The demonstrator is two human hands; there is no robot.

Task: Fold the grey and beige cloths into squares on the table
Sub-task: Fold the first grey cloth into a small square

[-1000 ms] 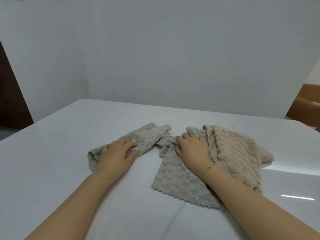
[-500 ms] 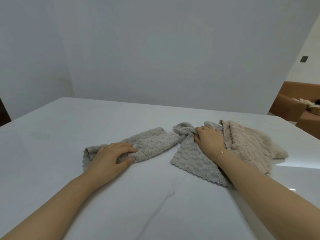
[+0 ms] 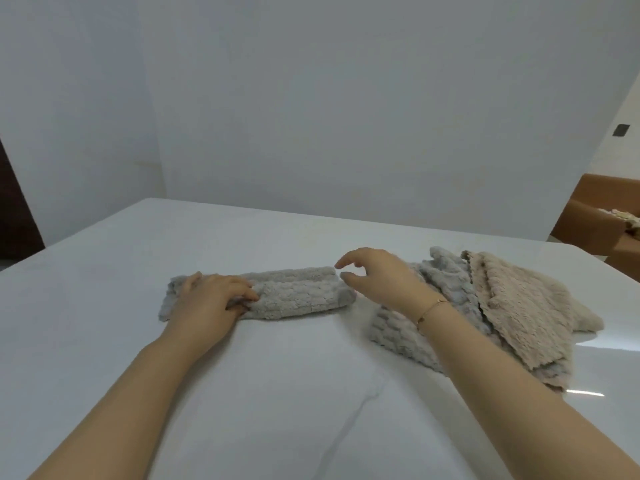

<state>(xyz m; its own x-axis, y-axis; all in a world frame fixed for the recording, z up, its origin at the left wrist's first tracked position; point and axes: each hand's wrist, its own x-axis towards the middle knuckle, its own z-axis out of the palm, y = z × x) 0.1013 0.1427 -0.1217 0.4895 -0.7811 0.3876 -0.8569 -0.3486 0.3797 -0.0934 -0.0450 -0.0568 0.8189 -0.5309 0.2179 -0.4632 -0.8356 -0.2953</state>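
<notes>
Box: a brown cardboard box (image 3: 588,216) sits beyond the tabletop's (image 3: 277,393) far right corner, pale fabric showing at its opening.
Count: three cloths on the white tabletop, two grey and one beige; two hands.
Folded grey cloth (image 3: 298,292): a long strip, left of centre.
Loose grey cloth (image 3: 446,289): spread at right, partly under the beige cloth (image 3: 519,306).
Left hand (image 3: 207,303): fingers curled, gripping the strip's left end against the tabletop.
Right hand (image 3: 377,275): raised just beside the strip's right end, fingers relaxed and apart, holding nothing; a thin bracelet (image 3: 431,308) circles the wrist.
</notes>
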